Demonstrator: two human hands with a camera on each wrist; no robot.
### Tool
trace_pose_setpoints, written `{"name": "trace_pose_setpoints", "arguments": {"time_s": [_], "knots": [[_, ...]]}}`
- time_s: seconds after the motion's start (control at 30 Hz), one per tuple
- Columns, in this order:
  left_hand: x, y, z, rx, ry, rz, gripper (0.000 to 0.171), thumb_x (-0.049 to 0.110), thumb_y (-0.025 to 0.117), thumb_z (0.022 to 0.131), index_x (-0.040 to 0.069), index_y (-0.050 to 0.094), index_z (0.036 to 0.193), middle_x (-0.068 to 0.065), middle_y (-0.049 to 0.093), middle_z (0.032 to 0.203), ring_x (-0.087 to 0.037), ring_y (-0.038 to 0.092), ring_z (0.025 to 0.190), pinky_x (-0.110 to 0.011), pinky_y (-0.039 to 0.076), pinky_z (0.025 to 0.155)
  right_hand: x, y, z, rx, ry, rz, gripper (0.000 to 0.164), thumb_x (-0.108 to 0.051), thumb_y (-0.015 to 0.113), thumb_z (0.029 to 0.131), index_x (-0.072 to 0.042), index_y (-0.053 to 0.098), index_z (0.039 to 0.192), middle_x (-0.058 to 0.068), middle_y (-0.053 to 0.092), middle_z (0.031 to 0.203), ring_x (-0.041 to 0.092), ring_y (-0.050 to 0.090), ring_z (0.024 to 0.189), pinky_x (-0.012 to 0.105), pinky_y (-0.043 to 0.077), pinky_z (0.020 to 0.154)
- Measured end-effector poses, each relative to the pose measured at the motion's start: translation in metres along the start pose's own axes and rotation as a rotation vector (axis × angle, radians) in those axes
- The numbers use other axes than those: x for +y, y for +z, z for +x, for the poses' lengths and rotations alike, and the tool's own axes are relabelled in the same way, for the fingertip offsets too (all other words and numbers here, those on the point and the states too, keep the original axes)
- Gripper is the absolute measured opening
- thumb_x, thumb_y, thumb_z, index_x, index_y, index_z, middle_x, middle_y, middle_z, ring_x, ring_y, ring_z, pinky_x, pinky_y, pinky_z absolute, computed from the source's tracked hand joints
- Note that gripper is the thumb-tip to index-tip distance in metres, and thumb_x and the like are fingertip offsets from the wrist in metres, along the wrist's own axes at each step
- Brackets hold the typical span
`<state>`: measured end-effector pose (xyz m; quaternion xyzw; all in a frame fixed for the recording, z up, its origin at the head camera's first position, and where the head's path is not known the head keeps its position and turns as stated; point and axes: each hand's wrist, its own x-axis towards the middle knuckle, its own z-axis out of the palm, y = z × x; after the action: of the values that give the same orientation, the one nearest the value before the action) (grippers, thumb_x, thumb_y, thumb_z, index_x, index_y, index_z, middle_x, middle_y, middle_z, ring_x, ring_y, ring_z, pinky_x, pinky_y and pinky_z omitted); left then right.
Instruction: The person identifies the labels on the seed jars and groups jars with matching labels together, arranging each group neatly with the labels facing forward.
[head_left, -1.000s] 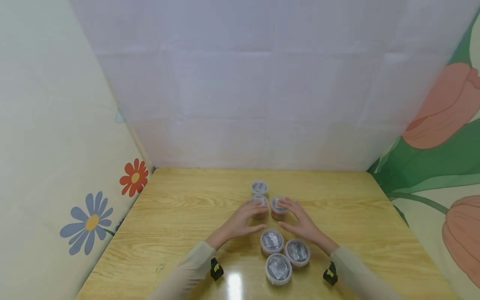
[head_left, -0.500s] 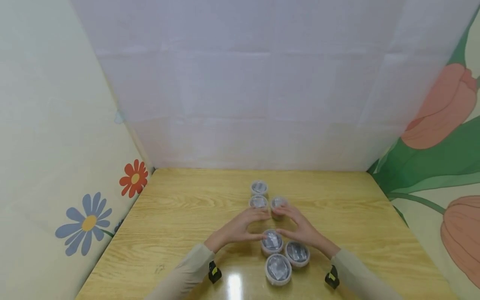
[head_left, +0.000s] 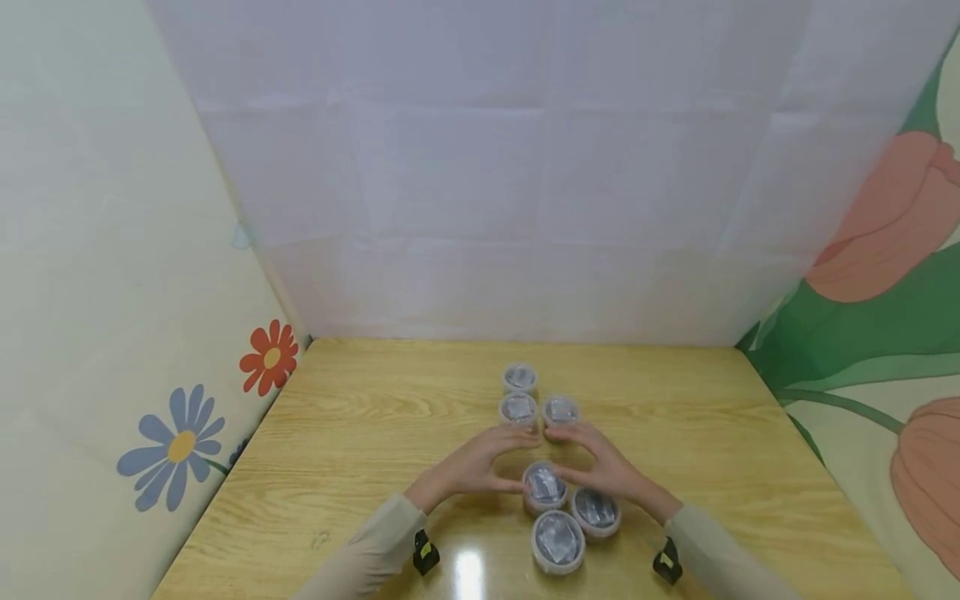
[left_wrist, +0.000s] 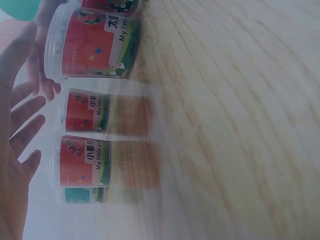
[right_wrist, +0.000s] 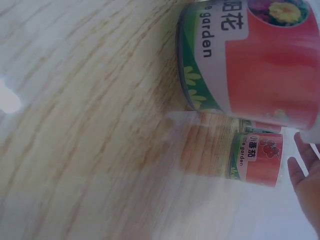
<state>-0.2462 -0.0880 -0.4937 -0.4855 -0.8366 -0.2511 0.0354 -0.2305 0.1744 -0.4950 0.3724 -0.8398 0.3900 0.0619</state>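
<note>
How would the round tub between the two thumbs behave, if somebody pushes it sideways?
The tub looks squat and stands upright, so it would probably slide rather than tip. The glossy table may let it glide easily. Pushed right, it could soon bump the neighbouring tub.

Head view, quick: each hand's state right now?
Left hand: open, holding nothing, near a tub.
Right hand: open, holding nothing, near the same tub.

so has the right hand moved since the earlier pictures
Yes: the right hand has moved toward the near side, farther from the table's far edge.
</note>
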Motion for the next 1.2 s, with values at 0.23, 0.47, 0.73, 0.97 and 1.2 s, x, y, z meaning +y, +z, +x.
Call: {"name": "trace_pose_setpoints", "arguments": {"time_s": [0.23, 0.47, 0.73, 0.97, 1.2], "knots": [[0.005, 0.000, -0.003, -0.022, -0.029, -0.044, 0.073, 0.054, 0.065, 0.077, 0.017, 0.045, 0.136, -0.004, 0.045, 0.141, -0.016, 0.038, 0.132, -0.042, 0.033, 0.108, -0.003, -0.002, -0.003, -0.112, 0.050, 0.048, 0.057, -0.033, 0.072, 0.079, -0.020, 0.051, 0.131, 0.015, 0.047, 0.137, 0.040, 0.038, 0.127, 0.065, 0.029, 0.100], [0.008, -0.001, -0.003, -0.035, -0.007, -0.057, 0.070, 0.053, 0.067, 0.076, 0.018, 0.047, 0.134, 0.003, 0.048, 0.138, -0.012, 0.044, 0.127, -0.036, 0.038, 0.105, -0.002, -0.002, -0.006, -0.159, 0.049, 0.045, 0.056, -0.039, 0.072, 0.079, -0.022, 0.053, 0.128, 0.006, 0.052, 0.133, 0.029, 0.046, 0.122, 0.058, 0.036, 0.099], [0.010, 0.005, -0.002, -0.063, 0.026, -0.148, 0.068, 0.054, 0.065, 0.076, 0.025, 0.046, 0.135, 0.013, 0.046, 0.138, -0.004, 0.044, 0.125, -0.031, 0.039, 0.104, 0.002, -0.001, -0.007, -0.201, 0.010, 0.070, 0.052, -0.039, 0.072, 0.078, -0.020, 0.056, 0.124, -0.006, 0.058, 0.122, 0.014, 0.054, 0.110, 0.040, 0.044, 0.093], [0.012, 0.007, -0.003, -0.063, 0.016, -0.132, 0.067, 0.056, 0.064, 0.076, 0.024, 0.048, 0.133, 0.013, 0.048, 0.136, -0.004, 0.045, 0.123, -0.029, 0.040, 0.103, -0.002, -0.002, -0.009, -0.244, 0.042, 0.095, 0.059, -0.044, 0.072, 0.077, -0.023, 0.052, 0.129, -0.009, 0.056, 0.126, 0.013, 0.052, 0.113, 0.043, 0.043, 0.094], [0.015, 0.005, -0.002, -0.060, 0.021, -0.167, 0.061, 0.045, 0.068, 0.078, 0.019, 0.051, 0.131, 0.008, 0.051, 0.134, -0.006, 0.048, 0.122, -0.027, 0.040, 0.102, -0.004, -0.003, -0.010, -0.265, 0.067, 0.118, 0.060, -0.043, 0.071, 0.079, -0.023, 0.050, 0.132, -0.010, 0.056, 0.125, 0.012, 0.052, 0.114, 0.044, 0.043, 0.095]]}}
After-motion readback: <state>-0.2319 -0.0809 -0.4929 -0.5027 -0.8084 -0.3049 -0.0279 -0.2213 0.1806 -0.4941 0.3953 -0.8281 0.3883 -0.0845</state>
